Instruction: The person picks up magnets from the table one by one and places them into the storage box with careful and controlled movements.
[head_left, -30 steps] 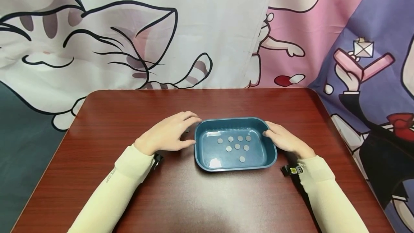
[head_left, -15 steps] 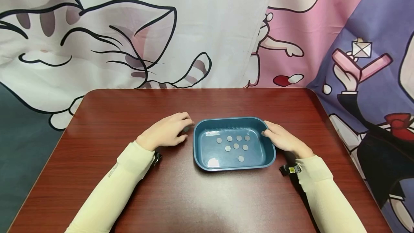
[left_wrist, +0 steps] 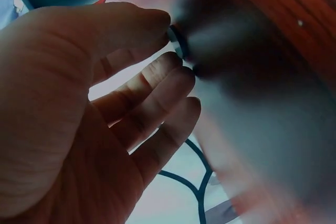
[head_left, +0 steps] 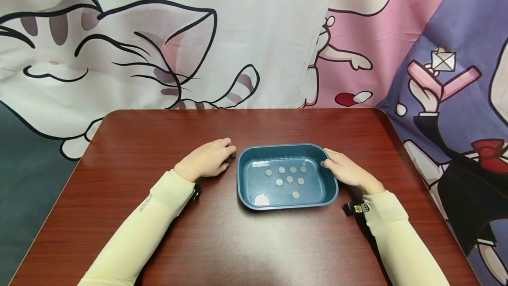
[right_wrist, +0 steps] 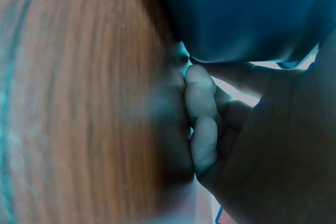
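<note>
My left hand [head_left: 207,159] is just left of the blue tray [head_left: 287,207], low over the table. In the left wrist view its thumb and fingertips pinch a small round disc like a coin [left_wrist: 178,42], seen nearly edge-on and dark; the head view hides it behind the fingers. My right hand [head_left: 349,169] grips the tray's right end, thumb over the rim and the other fingers outside. In the right wrist view those fingers [right_wrist: 202,100] curl beside the tray wall, close to the table. Several silvery coins [head_left: 289,179] lie flat and apart on the tray floor.
The reddish-brown wooden table [head_left: 166,127] has rounded back corners. Right behind it hangs a cartoon-printed curtain [head_left: 274,39], which also runs along the right side. Dark wrist cameras [head_left: 355,208] sit under both wrists.
My left hand has left the tray's left rim, moved slightly left and down to the coin beside it, and closed its fingertips on it. The right hand stays on the tray.
</note>
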Available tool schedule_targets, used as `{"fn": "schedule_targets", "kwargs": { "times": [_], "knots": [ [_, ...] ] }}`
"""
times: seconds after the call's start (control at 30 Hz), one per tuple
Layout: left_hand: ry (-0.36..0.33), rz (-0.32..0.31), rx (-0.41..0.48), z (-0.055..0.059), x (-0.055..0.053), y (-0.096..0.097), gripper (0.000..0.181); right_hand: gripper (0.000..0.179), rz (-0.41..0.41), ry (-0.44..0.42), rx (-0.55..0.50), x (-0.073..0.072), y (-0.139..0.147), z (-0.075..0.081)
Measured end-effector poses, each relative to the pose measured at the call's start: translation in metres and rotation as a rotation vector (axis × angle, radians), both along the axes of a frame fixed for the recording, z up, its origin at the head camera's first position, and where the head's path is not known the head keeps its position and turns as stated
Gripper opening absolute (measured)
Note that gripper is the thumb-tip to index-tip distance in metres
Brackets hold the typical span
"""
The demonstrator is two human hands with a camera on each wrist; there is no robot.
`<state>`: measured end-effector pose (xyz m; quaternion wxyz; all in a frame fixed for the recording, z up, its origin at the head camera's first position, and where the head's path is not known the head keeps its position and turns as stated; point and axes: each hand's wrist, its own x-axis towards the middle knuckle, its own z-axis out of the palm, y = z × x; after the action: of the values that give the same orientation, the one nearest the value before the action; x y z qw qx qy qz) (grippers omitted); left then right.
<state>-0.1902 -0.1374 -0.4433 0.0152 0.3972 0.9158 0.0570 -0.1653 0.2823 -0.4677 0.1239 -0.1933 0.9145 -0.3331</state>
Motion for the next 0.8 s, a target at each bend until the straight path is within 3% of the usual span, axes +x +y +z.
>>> {"fn": "schedule_targets", "kwargs": {
  "times": [0.43, 0.8],
  "knots": [
    [0.03, 0.018, -0.014, -0.0083, -0.0018, 0.0049, 0.013, 0.033, -0.003, 0.006, 0.01, 0.0009, 0.001, 0.0009],
    [-0.079, 0.076, -0.062, -0.0056, 0.0018, 0.005, 0.016, 0.029, -0.01, -0.014, 0.009, 0.0009, -0.0005, 0.0013]
  ]
}}
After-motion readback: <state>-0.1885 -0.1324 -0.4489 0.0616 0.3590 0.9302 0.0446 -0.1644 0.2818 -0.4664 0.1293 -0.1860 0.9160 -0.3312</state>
